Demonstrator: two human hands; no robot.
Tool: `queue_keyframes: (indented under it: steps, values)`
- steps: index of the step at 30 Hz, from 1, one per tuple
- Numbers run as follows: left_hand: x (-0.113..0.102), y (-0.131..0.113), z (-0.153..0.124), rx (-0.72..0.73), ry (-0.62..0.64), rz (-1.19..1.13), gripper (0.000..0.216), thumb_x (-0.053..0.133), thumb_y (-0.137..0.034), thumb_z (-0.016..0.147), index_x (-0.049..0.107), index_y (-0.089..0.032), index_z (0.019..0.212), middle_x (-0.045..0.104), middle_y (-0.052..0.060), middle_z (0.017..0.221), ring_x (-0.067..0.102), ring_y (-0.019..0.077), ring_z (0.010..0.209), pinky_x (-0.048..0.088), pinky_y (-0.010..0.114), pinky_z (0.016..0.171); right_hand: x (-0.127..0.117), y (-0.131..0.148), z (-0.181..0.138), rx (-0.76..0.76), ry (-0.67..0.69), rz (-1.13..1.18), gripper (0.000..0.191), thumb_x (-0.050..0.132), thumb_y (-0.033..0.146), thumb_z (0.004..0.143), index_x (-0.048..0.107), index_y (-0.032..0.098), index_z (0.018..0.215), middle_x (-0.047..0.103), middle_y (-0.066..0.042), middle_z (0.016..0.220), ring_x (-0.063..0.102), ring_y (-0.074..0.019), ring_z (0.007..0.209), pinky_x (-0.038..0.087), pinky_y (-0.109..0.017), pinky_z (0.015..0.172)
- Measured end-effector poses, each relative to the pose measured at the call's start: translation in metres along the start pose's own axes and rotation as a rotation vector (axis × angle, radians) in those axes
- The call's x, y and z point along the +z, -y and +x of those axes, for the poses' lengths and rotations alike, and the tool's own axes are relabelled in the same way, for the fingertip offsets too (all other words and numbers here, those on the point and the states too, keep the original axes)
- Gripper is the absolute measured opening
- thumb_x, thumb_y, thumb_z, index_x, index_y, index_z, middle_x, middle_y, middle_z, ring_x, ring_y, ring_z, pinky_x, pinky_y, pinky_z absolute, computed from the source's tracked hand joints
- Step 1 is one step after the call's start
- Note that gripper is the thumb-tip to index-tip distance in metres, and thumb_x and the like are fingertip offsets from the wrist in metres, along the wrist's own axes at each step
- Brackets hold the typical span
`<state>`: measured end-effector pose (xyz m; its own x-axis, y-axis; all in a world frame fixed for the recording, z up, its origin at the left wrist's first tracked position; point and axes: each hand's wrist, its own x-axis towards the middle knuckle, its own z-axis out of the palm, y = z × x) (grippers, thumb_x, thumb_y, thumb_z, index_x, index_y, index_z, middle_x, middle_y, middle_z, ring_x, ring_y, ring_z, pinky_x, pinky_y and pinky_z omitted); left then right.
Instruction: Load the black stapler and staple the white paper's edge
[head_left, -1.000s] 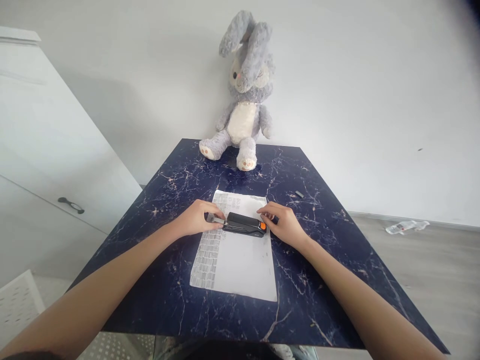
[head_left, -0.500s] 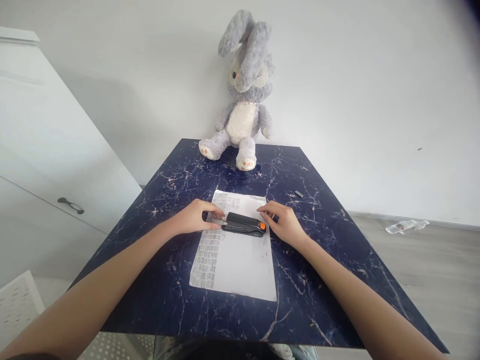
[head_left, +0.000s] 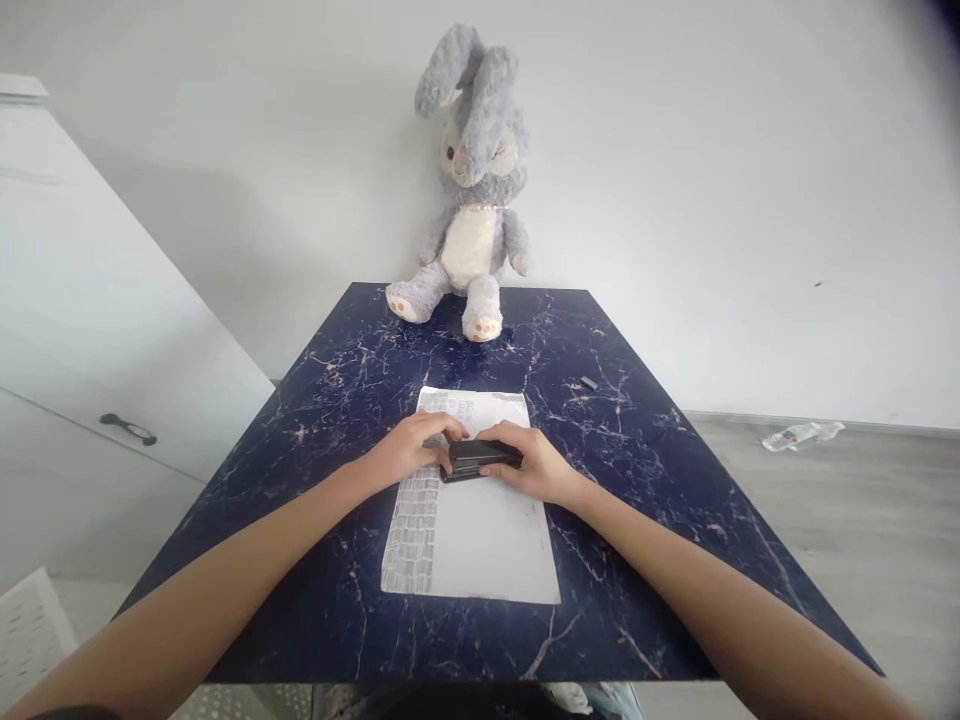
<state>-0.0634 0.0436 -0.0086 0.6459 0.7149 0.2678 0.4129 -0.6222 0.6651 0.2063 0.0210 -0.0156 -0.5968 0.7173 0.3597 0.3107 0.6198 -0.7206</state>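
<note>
A black stapler lies crosswise on a printed sheet of paper. My right hand is wrapped around the stapler's right end, thumb on the near side and fingers over the far side, covering its orange part. At the other end, my left hand has its thumb and fingers closed against the stapler's left tip. No metal piece shows sticking out there. The paper has small print in a strip down its left side and along its top.
A dark blue marbled table carries everything. Toward the back sits a grey plush rabbit, and a small grey strip, perhaps staples, lies right of the paper. A white cabinet stands left; clear plastic packaging lies on the floor.
My right hand has moved left and closed around the stapler's right end. The metal piece that stuck out at the left end no longer shows. The view has shifted slightly.
</note>
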Motion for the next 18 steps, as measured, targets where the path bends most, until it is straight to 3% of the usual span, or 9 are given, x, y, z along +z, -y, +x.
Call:
queue_keyframes:
  steps: [3, 7, 13, 15, 18]
  values:
    - [0.002, -0.003, 0.002, 0.015, 0.046, 0.055, 0.013, 0.064, -0.032, 0.100, 0.064, -0.021, 0.107, 0.073, 0.004, 0.110, 0.067, 0.0210, 0.104, 0.046, 0.036, 0.098, 0.000, 0.000, 0.001, -0.030, -0.012, 0.010, 0.030, 0.075, 0.031, 0.092, 0.068, 0.022, 0.119, 0.072, -0.007, 0.104, 0.068, -0.0217, 0.095, 0.055, -0.035, 0.087]
    - [-0.011, 0.009, -0.002, 0.022, 0.063, 0.139, 0.031, 0.074, -0.045, 0.092, 0.066, -0.023, 0.113, 0.072, 0.006, 0.118, 0.065, 0.0254, 0.114, 0.045, 0.041, 0.104, -0.002, 0.003, 0.002, -0.022, -0.006, -0.090, 0.029, 0.075, 0.028, 0.090, 0.066, 0.023, 0.117, 0.073, -0.005, 0.104, 0.069, -0.0207, 0.092, 0.055, -0.033, 0.084]
    - [-0.034, 0.029, -0.009, 0.017, 0.069, 0.359, 0.039, 0.058, -0.047, 0.102, 0.066, -0.028, 0.135, 0.055, 0.009, 0.154, 0.045, 0.0306, 0.146, 0.031, 0.053, 0.122, -0.004, 0.004, -0.004, -0.046, 0.005, -0.215, 0.026, 0.072, 0.032, 0.092, 0.065, 0.023, 0.116, 0.073, -0.006, 0.102, 0.069, -0.0213, 0.089, 0.054, -0.033, 0.080]
    - [-0.034, 0.029, -0.011, -0.021, 0.080, 0.400, 0.042, 0.057, -0.049, 0.101, 0.064, -0.027, 0.137, 0.048, 0.010, 0.160, 0.041, 0.0325, 0.149, 0.032, 0.055, 0.122, -0.008, 0.004, -0.006, -0.035, -0.079, -0.222, 0.024, 0.072, 0.032, 0.091, 0.066, 0.023, 0.113, 0.073, -0.006, 0.100, 0.069, -0.0213, 0.086, 0.055, -0.033, 0.077]
    - [-0.028, 0.025, -0.012, -0.057, 0.068, 0.442, 0.036, 0.058, -0.049, 0.100, 0.067, -0.021, 0.120, 0.043, 0.013, 0.162, 0.036, 0.0354, 0.151, 0.033, 0.058, 0.121, -0.021, 0.003, -0.007, 0.117, -0.339, -0.237, 0.025, 0.073, 0.035, 0.089, 0.067, 0.022, 0.110, 0.075, -0.006, 0.099, 0.070, -0.0223, 0.081, 0.056, -0.034, 0.074]
